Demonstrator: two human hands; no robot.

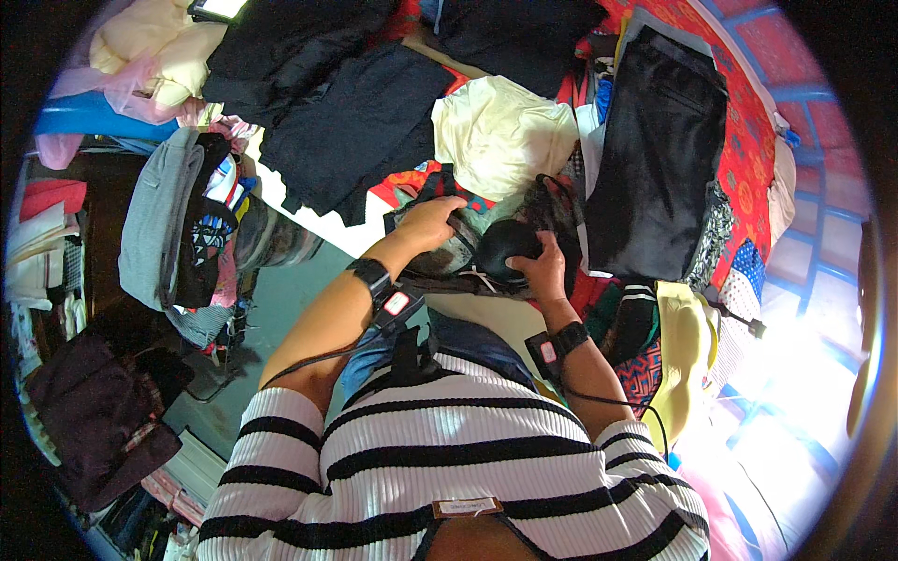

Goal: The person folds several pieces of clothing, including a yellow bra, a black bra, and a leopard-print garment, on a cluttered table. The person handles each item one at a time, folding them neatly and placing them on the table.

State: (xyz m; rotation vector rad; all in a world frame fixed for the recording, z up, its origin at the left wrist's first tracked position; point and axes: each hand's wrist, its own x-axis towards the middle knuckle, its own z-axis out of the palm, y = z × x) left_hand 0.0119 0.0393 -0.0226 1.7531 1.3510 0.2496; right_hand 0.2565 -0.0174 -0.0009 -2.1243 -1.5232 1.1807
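A black bra (501, 252) with moulded cups lies before me among rumpled clothes. My left hand (429, 223) rests over its left side with the fingers bent at a dark strap; whether it pinches the strap I cannot tell. My right hand (544, 265) holds the edge of the black right cup between thumb and fingers. Just beyond the bra lies a crumpled cream cloth garment (501, 133). Dark trousers or similar dark cloth (351, 119) spread out at the upper left, and folded black trousers (652, 154) lie to the right.
A folded grey garment (158, 217) hangs over a pile at left. Yellow moulded cups (680, 350) lie at right on other clothes. A red patterned cloth (747, 168) runs along the right edge, beside a pink and blue surface (793, 210). Dark cloth (98, 421) lies at lower left.
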